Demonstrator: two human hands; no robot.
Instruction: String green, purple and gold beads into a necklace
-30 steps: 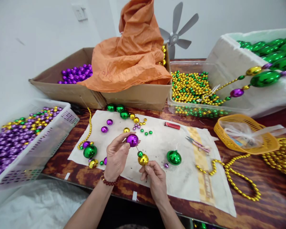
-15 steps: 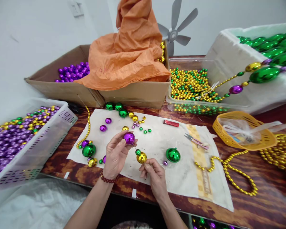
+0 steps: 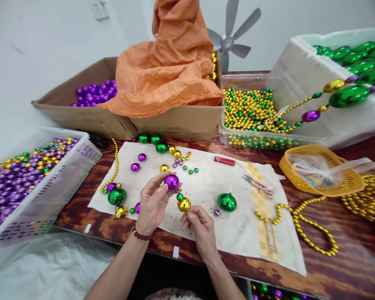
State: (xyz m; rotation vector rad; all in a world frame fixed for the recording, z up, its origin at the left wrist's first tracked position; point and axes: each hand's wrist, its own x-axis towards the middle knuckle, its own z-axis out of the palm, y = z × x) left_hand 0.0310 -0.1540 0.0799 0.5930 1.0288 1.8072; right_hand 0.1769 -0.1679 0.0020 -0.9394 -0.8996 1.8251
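Note:
My left hand [image 3: 154, 202], with a beaded bracelet at the wrist, is closed around a shiny purple bead [image 3: 171, 182]. Just below it, a small green bead [image 3: 180, 197] and a gold bead [image 3: 184, 204] sit in a row. The fingertips of my right hand [image 3: 199, 227] pinch at the gold bead's lower side. Left of my hands lies a strung strand with a large green bead [image 3: 116, 196], partly hidden behind my left hand. Another large green bead [image 3: 227, 202] and a small purple bead [image 3: 216, 212] rest on the white cloth [image 3: 203, 187] to the right.
Scissors [image 3: 258, 184], a red-handled item [image 3: 224, 161] and loose beads lie on the cloth. A yellow basket [image 3: 321, 189] and a gold bead strand [image 3: 315, 237] are at right. Behind stand a cardboard box [image 3: 175, 123] and a clear bin [image 3: 226, 132]. A white crate [image 3: 50, 200] stands left.
The small green and gold beads have come up close against the purple bead, and the gap with the bare line between them has closed. My right hand has moved slightly up and left.

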